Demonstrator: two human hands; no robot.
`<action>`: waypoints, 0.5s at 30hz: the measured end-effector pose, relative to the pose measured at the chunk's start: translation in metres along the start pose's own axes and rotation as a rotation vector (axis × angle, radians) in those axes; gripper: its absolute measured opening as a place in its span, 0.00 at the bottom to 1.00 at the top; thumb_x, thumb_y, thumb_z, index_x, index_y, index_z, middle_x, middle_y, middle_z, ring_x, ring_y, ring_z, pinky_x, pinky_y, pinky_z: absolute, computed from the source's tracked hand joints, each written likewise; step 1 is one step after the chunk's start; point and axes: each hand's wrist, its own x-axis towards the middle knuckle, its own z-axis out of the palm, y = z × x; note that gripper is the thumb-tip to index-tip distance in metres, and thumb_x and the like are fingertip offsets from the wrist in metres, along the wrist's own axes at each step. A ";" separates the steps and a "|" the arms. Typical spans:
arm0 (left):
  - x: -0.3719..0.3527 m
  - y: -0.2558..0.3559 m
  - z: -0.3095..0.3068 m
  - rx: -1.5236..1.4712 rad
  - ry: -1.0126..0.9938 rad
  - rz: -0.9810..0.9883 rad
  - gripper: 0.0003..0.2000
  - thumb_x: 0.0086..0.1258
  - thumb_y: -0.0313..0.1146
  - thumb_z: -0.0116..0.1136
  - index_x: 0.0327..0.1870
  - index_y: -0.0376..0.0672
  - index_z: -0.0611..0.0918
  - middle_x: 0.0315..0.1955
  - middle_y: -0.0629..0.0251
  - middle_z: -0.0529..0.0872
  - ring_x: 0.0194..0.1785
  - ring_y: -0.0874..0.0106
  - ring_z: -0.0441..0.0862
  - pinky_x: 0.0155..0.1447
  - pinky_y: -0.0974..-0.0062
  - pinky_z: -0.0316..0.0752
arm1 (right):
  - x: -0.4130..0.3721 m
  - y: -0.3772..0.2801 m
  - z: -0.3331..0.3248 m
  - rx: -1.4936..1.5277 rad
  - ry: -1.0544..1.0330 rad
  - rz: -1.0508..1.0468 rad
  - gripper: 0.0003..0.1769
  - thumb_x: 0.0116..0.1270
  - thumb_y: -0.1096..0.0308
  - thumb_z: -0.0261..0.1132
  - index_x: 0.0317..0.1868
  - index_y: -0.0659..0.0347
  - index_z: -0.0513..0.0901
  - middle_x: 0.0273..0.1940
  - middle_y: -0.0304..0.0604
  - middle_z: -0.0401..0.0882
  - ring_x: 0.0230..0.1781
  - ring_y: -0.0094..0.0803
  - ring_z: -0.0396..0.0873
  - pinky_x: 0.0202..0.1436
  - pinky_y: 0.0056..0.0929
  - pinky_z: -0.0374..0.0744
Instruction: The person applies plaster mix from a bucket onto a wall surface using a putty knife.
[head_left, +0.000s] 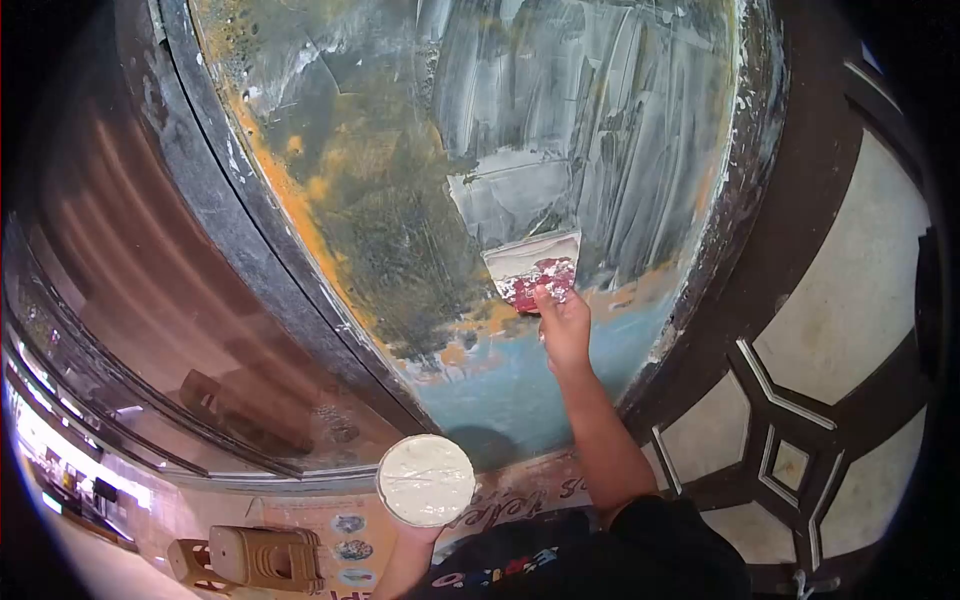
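My right hand [566, 328] grips a putty knife [535, 272] with a wide blade and a red part smeared with white filler. The blade's edge lies against the wall [380, 200], just below a pale patch of fresh putty [515, 190]. Low in front of me, my left hand [412, 540] holds up a round tub of putty [426, 480], its off-white surface marked with scrape lines. The tub hides most of the left fingers. White streaks cover the wall's upper right, while dark and orange patches show at left and blue paint at the bottom.
A dark frame [265, 225] edges the wall at left, beside a brown glossy panel [200, 270]. On the right stands a dark brown door or grille with pale panels [840, 270]. Stacked brown plastic stools [265, 557] are at lower left, near a printed banner [350, 530].
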 end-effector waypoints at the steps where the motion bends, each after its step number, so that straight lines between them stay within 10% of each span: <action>1: 0.001 0.003 -0.001 -0.055 0.002 -0.027 0.37 0.73 0.65 0.42 0.76 0.49 0.68 0.75 0.54 0.68 0.75 0.44 0.67 0.70 0.20 0.58 | -0.003 0.008 -0.004 -0.001 0.008 -0.001 0.11 0.75 0.64 0.67 0.49 0.63 0.81 0.36 0.35 0.87 0.20 0.14 0.69 0.21 0.19 0.67; 9: -0.002 0.023 0.004 0.199 -0.104 -0.030 0.36 0.75 0.65 0.40 0.77 0.50 0.67 0.75 0.53 0.68 0.75 0.42 0.66 0.70 0.19 0.57 | -0.058 0.070 -0.056 0.048 -0.063 0.206 0.10 0.78 0.62 0.63 0.50 0.59 0.77 0.32 0.33 0.78 0.24 0.16 0.70 0.25 0.21 0.69; 13: 0.001 0.029 -0.007 -0.247 -0.124 -0.149 0.37 0.75 0.65 0.38 0.77 0.50 0.66 0.75 0.52 0.67 0.76 0.43 0.64 0.71 0.20 0.56 | -0.053 0.033 -0.046 0.013 -0.054 0.146 0.10 0.78 0.63 0.62 0.51 0.59 0.76 0.33 0.32 0.77 0.26 0.18 0.70 0.29 0.22 0.70; 15: -0.002 0.026 -0.001 0.292 -0.080 -0.027 0.39 0.73 0.69 0.40 0.76 0.51 0.68 0.75 0.55 0.68 0.76 0.43 0.64 0.74 0.23 0.53 | -0.032 0.007 -0.032 -0.012 -0.085 0.016 0.08 0.79 0.65 0.61 0.50 0.60 0.76 0.32 0.31 0.76 0.27 0.18 0.71 0.32 0.21 0.70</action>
